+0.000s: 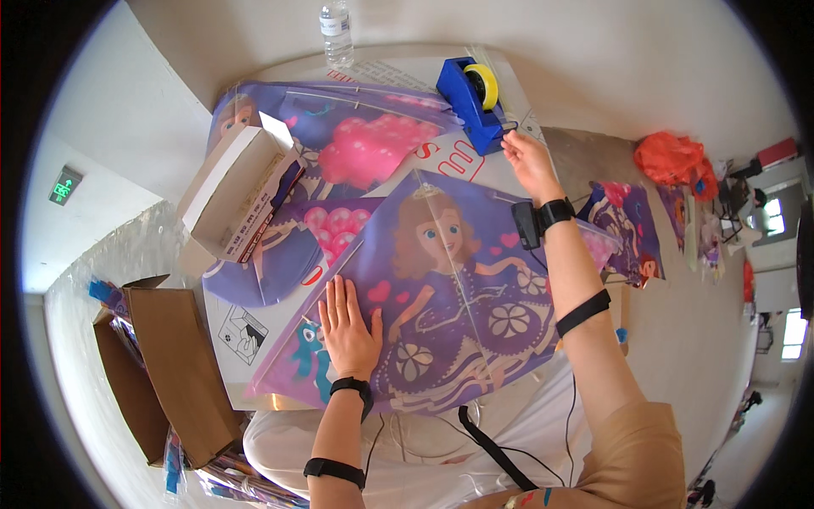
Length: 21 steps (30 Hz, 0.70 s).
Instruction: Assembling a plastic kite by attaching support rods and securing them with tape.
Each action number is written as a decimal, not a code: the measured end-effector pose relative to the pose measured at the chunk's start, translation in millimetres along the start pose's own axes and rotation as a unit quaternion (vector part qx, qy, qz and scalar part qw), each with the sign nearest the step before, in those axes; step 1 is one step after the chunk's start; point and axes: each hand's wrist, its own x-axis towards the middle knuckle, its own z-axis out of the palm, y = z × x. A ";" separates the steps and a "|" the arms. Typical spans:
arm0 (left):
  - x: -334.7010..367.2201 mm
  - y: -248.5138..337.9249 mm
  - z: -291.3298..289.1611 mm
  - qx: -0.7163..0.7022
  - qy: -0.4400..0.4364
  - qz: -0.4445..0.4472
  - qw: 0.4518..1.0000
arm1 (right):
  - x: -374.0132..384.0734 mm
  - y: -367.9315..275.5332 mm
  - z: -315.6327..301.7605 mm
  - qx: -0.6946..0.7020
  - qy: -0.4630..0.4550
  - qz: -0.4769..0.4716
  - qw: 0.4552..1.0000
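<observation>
My left hand [349, 335] is flat on the purple kite [441, 293], palm down, fingers stretched out and slightly apart, thumb off to the side, nothing gripped. Kite is spread over the near part of the white printed surface [281, 321], cartoon girl in a tiara on it, thin spine down the middle, lower edge near my lap. My right hand [536, 168] is up at the near end of the blue tape dispenser [466, 106], fingertips drawn together there; can't tell if a bit of tape is between them. Yellow tape roll [492, 87] sits in the dispenser, far right of the surface. Open white box [222, 187] at left, tilted, on top of other purple kites [263, 284]. Clear water bottle [337, 38] upright at the far edge. Brown cardboard box [182, 373] to the left, beside the surface, flaps open. Red plastic bag [670, 157] off to the right, well apart. Black straps on both my forearms and wrists.
</observation>
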 end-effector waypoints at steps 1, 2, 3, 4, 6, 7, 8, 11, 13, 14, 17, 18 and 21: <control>-1.2 -1.7 0.4 0.000 0.002 0.001 1.000 | -2.5 0.1 1.1 0.000 0.000 0.000 1.000; -2.4 -4.6 -0.2 0.002 0.005 0.001 1.000 | -5.9 -0.5 6.8 0.002 -0.001 0.001 1.000; -2.5 -7.2 -1.2 0.005 0.004 -0.004 1.000 | -7.9 -2.4 12.5 -0.018 0.007 0.013 1.000; -2.3 -7.5 -1.6 0.005 0.007 0.000 1.000 | -10.4 -5.7 13.5 -0.019 0.006 0.017 1.000; -3.8 -9.2 -2.0 0.007 0.007 -0.001 1.000 | -15.8 -8.8 17.2 -0.031 0.003 0.034 0.999; -3.2 -8.1 -1.5 0.007 0.007 0.000 1.000 | -15.3 -8.8 14.8 -0.033 0.002 0.035 0.999; -3.2 -7.6 -1.5 0.008 0.007 0.000 1.000 | -14.9 -6.9 13.5 -0.028 0.002 0.025 0.999; -2.4 -6.1 -0.4 0.008 0.009 0.000 1.000 | -5.6 9.5 4.6 -0.020 0.001 -0.011 1.000; -2.5 -4.6 2.8 0.003 0.013 -0.001 1.000 | 3.3 17.7 0.4 -0.016 -0.003 -0.032 0.999; -1.4 -3.2 4.9 -0.002 0.019 0.002 1.000 | 8.2 16.5 -4.1 0.006 0.015 -0.035 0.999; -2.1 -5.8 1.3 -0.007 0.019 -0.002 1.000 | 0.3 27.4 12.9 0.072 0.035 -0.006 0.997; -0.8 -5.9 -0.7 -0.003 0.017 -0.011 1.000 | -5.6 29.0 16.2 0.104 0.050 0.004 0.993; -1.3 -4.1 3.7 -0.029 0.031 -0.001 0.999 | -37.6 53.2 31.4 0.068 0.063 0.010 0.996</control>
